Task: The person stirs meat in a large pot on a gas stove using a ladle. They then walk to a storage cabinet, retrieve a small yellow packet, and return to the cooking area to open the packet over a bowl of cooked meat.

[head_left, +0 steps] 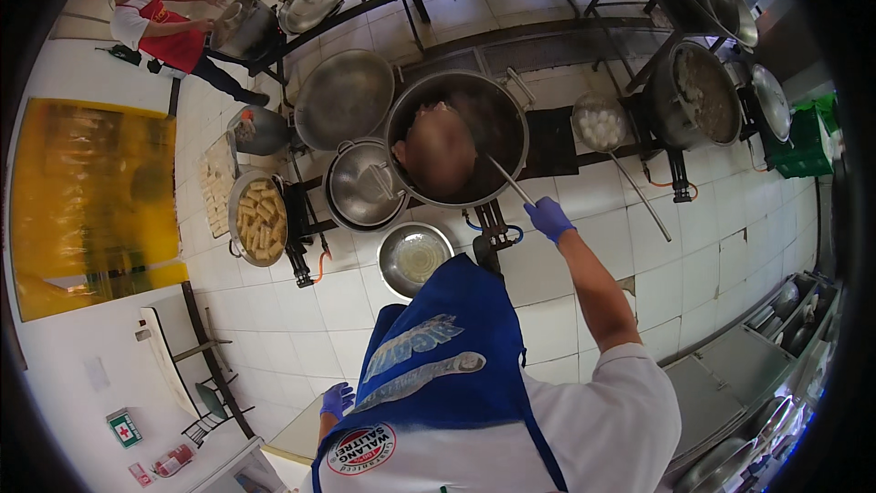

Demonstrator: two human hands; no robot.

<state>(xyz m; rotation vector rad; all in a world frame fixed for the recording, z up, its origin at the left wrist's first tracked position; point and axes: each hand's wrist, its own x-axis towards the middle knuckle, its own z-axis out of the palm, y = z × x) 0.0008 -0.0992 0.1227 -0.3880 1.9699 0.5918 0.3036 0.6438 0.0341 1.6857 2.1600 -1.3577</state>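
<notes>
A deep metal pot (513,128) of dark, steaming liquid sits on a burner ahead of me, with a large brownish-pink piece of meat (433,148) in its left half. My right hand (550,219), in a purple glove, is closed around the long metal handle of a utensil (511,179). That handle slants over the pot's near right rim; its working end is hidden in the pot. Low beside my blue apron (429,338) hangs my left hand (337,399), also gloved in purple, its fingers apart and holding nothing. A shallow metal basin (394,256) lies just in front of the apron.
Left of the pot are stacked metal bowls (365,184), a wide lid (343,99) and a pan of fried rolls (260,219). A long-handled strainer (599,123) with white balls and another pot (693,91) stand right. A co-worker (169,27) in a red apron works far left.
</notes>
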